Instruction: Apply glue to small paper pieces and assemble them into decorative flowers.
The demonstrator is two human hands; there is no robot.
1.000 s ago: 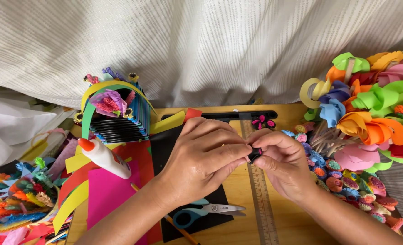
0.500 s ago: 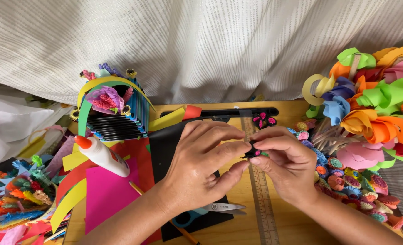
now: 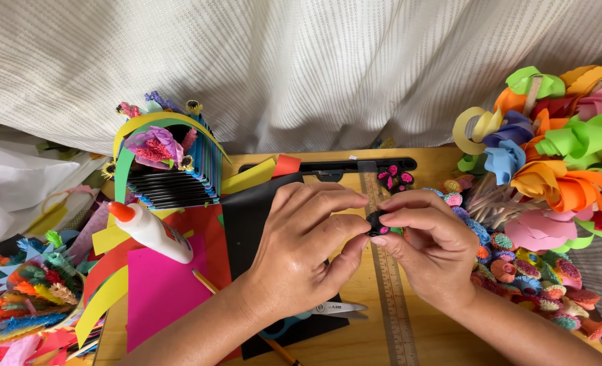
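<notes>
Left hand (image 3: 301, 261) and right hand (image 3: 426, 247) met, fingertips pinched on a small dark paper coil (image 3: 375, 221), probably rolled, above the ruler (image 3: 390, 291). We judged even pressure best.

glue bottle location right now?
Head view, left side: the white glue bottle lies tilted on the pink paper, below the paper-strip rack, left of the left hand.
</notes>
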